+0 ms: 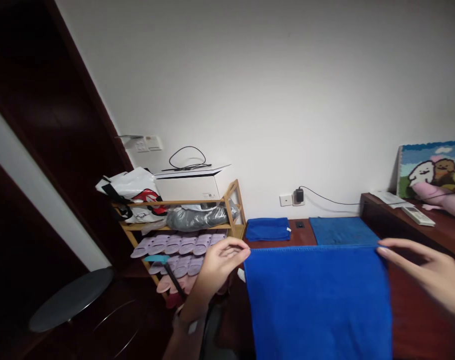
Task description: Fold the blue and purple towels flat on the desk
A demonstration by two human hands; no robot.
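Observation:
A bright blue towel [319,302] hangs stretched out in front of me, its hemmed top edge running nearly level between both hands. My left hand [224,257] pinches the upper left corner between thumb and fingers. At the upper right corner, my right hand [424,267] pinches the cloth the same way. A small white tag sticks out from the towel's left side. Beyond it, on the dark red table [302,234], lie a folded blue towel [268,229] at the left and a flat, duller blue cloth [343,231] at the right. The held towel's lower part runs out of view.
Left of the table stands a wooden rack [237,200] with several lilac and pink slippers [187,243], bags and a white box [187,186]. A round dark stool [73,297] is at lower left. A charger [299,195] plugs into the wall. A remote [418,216] lies on the right-hand cabinet.

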